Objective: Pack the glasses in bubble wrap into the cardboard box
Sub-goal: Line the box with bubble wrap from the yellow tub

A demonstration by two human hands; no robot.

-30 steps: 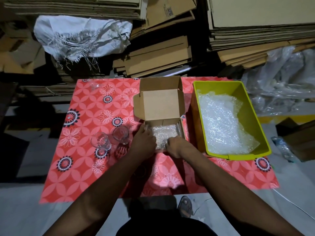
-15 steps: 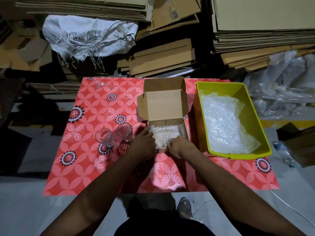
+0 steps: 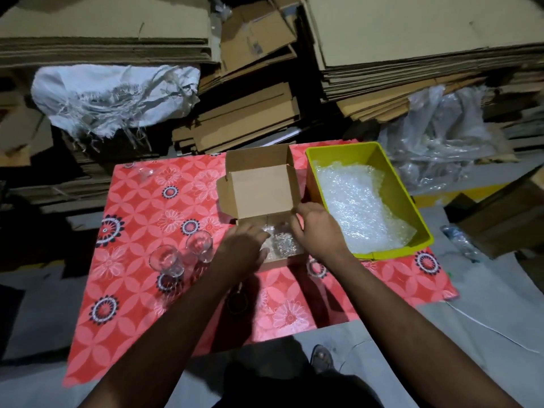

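Your left hand (image 3: 245, 248) and right hand (image 3: 316, 228), fingers loosely spread, hover over the bubble wrap (image 3: 281, 244) lining the cardboard box (image 3: 259, 189). Two bare glasses (image 3: 182, 253) wait just left on the desk (image 3: 141, 207) (a careless elbow could topple them).

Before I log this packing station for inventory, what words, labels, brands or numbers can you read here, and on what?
No text can be read.
Folded cardboard sheet in the stacks behind: a small dark printed mark, too blurred to read.
Cardboard box: no print shows.
Yellow bin: no label shows.
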